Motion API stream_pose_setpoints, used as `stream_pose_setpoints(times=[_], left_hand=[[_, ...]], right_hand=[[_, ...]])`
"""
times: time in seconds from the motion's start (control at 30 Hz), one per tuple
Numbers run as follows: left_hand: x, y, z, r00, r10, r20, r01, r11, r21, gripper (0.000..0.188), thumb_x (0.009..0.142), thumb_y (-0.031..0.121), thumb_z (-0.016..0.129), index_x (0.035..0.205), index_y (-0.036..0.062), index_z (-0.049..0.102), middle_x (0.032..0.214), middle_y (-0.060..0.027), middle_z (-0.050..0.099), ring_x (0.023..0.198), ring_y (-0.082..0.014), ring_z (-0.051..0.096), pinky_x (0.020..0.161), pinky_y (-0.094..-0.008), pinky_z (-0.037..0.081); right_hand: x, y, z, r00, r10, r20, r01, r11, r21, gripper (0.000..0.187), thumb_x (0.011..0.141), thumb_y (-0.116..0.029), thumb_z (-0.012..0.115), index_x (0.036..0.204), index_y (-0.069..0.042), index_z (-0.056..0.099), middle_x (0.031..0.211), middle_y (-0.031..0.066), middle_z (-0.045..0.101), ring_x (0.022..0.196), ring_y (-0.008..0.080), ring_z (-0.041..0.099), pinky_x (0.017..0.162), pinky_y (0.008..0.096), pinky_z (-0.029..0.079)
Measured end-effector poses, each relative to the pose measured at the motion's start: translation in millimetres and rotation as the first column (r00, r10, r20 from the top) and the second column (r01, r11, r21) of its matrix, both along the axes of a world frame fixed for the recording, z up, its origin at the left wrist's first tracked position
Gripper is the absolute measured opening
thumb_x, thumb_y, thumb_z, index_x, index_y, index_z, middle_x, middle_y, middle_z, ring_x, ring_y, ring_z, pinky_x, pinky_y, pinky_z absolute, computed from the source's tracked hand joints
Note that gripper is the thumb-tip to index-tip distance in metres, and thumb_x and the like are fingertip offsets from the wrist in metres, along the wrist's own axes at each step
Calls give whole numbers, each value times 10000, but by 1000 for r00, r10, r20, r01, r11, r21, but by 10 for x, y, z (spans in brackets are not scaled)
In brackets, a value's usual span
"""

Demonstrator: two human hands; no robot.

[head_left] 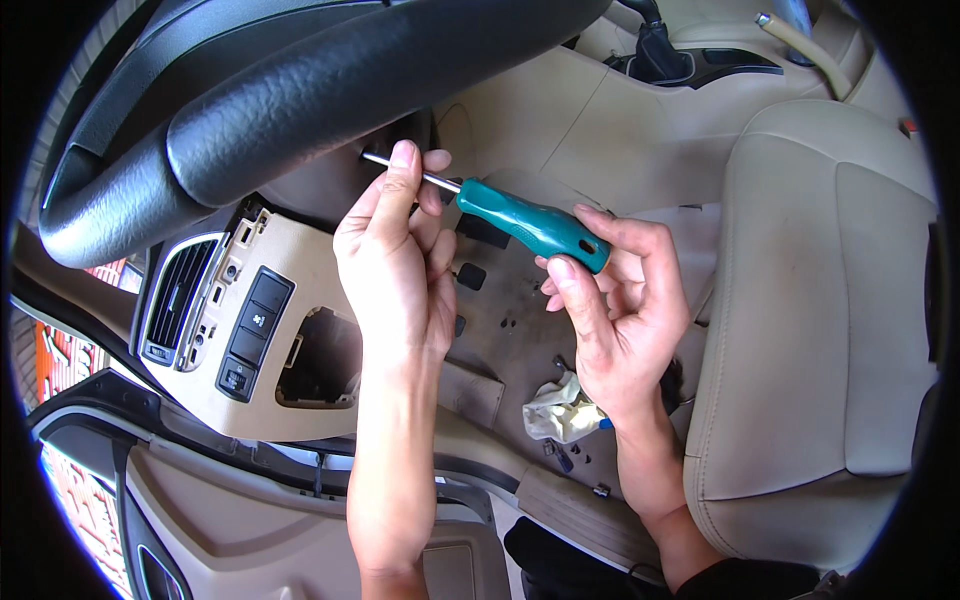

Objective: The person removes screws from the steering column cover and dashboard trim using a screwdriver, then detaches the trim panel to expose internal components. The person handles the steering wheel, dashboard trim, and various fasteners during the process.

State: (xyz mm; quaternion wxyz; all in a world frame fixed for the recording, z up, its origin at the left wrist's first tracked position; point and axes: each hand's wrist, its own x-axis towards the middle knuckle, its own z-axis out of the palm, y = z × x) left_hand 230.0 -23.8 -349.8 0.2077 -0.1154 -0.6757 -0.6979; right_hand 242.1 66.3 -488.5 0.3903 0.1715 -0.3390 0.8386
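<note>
1. Below the steering wheel [330, 110], on the driver's side of the car, we find one green-handled screwdriver [530, 222] held in the air between both hands.
2. Its long axis slants across the view: the metal tip [370, 157] lies to the upper left, the handle's butt end to the lower right. We note that the tip points toward the space under the wheel's rim; whether it touches anything there, we cannot tell.
3. The left hand [390, 265] is nearer the tip. We see its thumb and fingers pinching the thin shaft, with part of the bare metal showing beyond the thumb.
4. The right hand [630, 310] is at the opposite end, thumb and forefinger closed about the butt of the handle, the other fingers curled beneath.
5. We judge the line from the right hand through the left to the tip to be the governing relation: the rear grip suits turning or pushing, the front grip suits aiming.
6. To the left of the left wrist stands the beige dash panel [215, 398], with an opening; right of the right hand, the seat [790, 300].
</note>
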Motion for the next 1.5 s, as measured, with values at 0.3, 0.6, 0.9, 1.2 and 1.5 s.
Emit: stream_pose_setpoints(times=[0.3,0.6,0.9,1.2,1.5], left_hand=[[-23,-33,3,999,20,-39,-22,999,-29,316,1085,233,625,1009,-57,726,729,4,598,472,-21,251,428,-218,178],[-105,-113,-84,997,-30,-72,20,991,-133,464,1099,304,599,1360,-80,605,818,15,556,506,-12,265,420,-204,169],[-133,-206,-129,994,-43,-98,27,987,-161,409,1108,262,575,1333,-74,636,771,-10,641,474,-1,259,407,-192,160],[-208,-250,-123,991,-106,-87,90,981,-174,387,1106,263,582,1272,-70,688,741,-35,689,450,0,266,405,-182,161],[-178,-312,-138,987,-130,-98,116,983,-144,412,1114,278,564,1282,-81,675,721,-25,652,463,-5,251,407,-189,151]], right_hand=[[-61,-136,-87,993,110,-44,-114,986,-123,352,947,44,750,1258,84,588,1220,196,706,905,142,724,742,240,590],[-229,-211,-148,995,63,-77,-72,990,-122,357,985,-6,718,1296,54,551,1071,178,720,823,142,716,689,250,591],[-273,-274,-292,980,110,-165,-136,978,-155,382,955,64,721,1301,84,561,1243,187,660,907,155,720,749,264,615],[-255,-233,-387,990,84,-115,-101,983,-150,416,950,14,743,1301,92,534,1212,199,648,1020,200,693,876,324,620],[-245,-283,-471,988,107,-114,-122,983,-138,411,952,-14,750,1288,78,532,1171,183,662,944,172,694,807,293,602]])
